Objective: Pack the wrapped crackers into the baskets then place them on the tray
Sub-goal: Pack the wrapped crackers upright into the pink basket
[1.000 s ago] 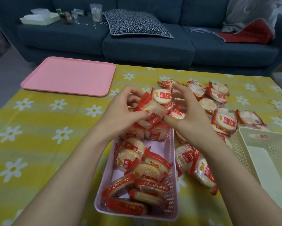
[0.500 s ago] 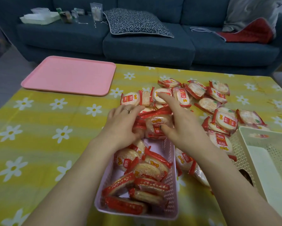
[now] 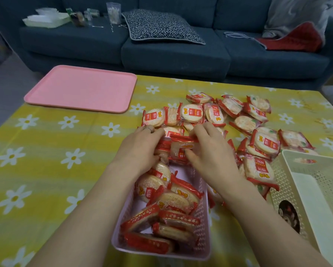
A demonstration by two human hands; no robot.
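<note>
Both hands together at the far end of the pink basket — left hand and right hand clamp a bunch of wrapped crackers, likely squeezing them upright to fit. Loose pile sits just beyond; cream basket and tray hold nothing.

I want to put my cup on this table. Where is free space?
Free: the yellow cloth left of the pink basket, below the pink tray, whose surface is bare too. Crowded: the loose crackers from both hands to the cream basket.

Several cracker wrappers carry the number "151" on red labels.
</note>
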